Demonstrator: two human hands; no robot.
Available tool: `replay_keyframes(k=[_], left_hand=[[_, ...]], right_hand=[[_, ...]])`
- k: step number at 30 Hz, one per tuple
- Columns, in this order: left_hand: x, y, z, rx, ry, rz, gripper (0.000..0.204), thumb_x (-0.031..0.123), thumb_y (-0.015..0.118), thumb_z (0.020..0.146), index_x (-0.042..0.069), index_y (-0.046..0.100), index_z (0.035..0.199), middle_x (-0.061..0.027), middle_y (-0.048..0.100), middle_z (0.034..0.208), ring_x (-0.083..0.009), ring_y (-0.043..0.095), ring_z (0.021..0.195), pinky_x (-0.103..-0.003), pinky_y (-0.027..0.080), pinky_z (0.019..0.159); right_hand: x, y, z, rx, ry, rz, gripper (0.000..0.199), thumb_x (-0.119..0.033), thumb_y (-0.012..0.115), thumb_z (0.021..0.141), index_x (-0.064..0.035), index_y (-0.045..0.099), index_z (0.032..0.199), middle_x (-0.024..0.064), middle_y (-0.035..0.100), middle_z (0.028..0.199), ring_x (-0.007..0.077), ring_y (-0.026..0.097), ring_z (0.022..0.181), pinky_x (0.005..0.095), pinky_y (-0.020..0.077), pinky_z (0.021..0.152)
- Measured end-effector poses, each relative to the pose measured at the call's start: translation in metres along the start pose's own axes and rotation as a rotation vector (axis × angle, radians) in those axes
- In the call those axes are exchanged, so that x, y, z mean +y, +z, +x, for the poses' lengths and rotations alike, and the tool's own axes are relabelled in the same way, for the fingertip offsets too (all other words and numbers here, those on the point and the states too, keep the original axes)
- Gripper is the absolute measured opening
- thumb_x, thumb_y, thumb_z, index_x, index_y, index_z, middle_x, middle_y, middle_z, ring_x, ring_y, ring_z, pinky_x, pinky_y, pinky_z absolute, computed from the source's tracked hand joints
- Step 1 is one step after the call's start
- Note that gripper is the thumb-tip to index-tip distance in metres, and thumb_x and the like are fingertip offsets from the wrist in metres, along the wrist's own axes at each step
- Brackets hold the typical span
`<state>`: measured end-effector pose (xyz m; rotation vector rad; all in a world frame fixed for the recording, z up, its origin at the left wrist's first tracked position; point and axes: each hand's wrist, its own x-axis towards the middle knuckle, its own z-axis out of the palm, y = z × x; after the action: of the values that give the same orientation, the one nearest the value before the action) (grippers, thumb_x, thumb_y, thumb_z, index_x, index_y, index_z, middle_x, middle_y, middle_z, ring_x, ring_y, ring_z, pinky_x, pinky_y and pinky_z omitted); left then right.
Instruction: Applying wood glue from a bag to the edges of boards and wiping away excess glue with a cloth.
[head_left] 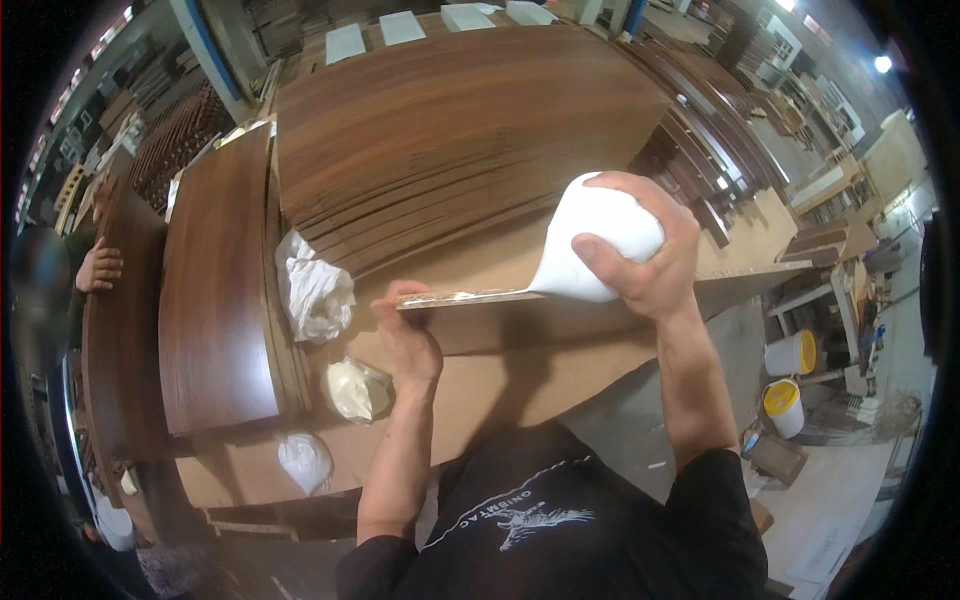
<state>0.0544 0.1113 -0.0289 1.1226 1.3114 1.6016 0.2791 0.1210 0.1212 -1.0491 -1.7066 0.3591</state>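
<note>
My right hand [650,245] is wrapped round a plump bag of white glue [590,240]. The bag tapers to a tip that touches the narrow upper edge of a wooden board [560,325] standing on edge. A white line of glue [455,297] runs along this edge from the tip toward the board's left end. That end is in the grip of my left hand [410,335], its fingers partly hidden behind the board. Left of my left hand lie a crumpled white plastic bag [318,298], a cream-coloured bag [357,390] and a small white bag [304,462].
Glossy brown panels [470,100] are stacked across the table [470,390], with more brown panels [215,290] at the left. Another person's hand [100,266] rests on a brown panel [125,340] at far left. White buckets with yellow [785,405] stand on the right.
</note>
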Motion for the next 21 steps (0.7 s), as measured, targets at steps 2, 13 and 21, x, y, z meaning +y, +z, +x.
replay_keyframes(k=[2, 13, 21], left_hand=[[0.003, 0.0, -0.002, 0.03, 0.003, -0.016, 0.078, 0.071, 0.011, 0.095, 0.009, 0.055, 0.084, 0.0016, 0.05, 0.076, -0.0107, 0.044, 0.075, -0.023, 0.034, 0.07], [-0.014, 0.0, 0.003, 0.075, -0.029, -0.162, 0.074, 0.07, 0.014, 0.096, 0.008, 0.053, 0.086, -0.0004, 0.049, 0.08, -0.0127, 0.046, 0.079, -0.025, 0.038, 0.075], [-0.01, 0.011, 0.002, 0.174, 0.016, -0.182, 0.07, 0.067, 0.017, 0.098, 0.008, 0.053, 0.086, -0.0008, 0.051, 0.082, -0.0129, 0.048, 0.081, -0.026, 0.04, 0.077]], right_hand=[[0.003, -0.008, -0.002, 0.008, 0.009, -0.01, 0.044, -0.021, 0.083, 0.069, -0.0005, 0.068, 0.104, 0.0123, 0.072, 0.093, 0.0178, 0.07, 0.084, 0.0294, 0.0549, 0.076], [0.022, -0.058, -0.014, 0.055, 0.038, -0.063, 0.044, -0.023, 0.083, 0.069, 0.0, 0.068, 0.104, 0.0124, 0.072, 0.091, 0.0174, 0.07, 0.083, 0.0282, 0.0556, 0.075], [0.039, -0.093, -0.024, 0.147, 0.029, -0.047, 0.044, -0.023, 0.083, 0.07, 0.0007, 0.068, 0.105, 0.0107, 0.072, 0.09, 0.0149, 0.07, 0.082, 0.0275, 0.0557, 0.074]])
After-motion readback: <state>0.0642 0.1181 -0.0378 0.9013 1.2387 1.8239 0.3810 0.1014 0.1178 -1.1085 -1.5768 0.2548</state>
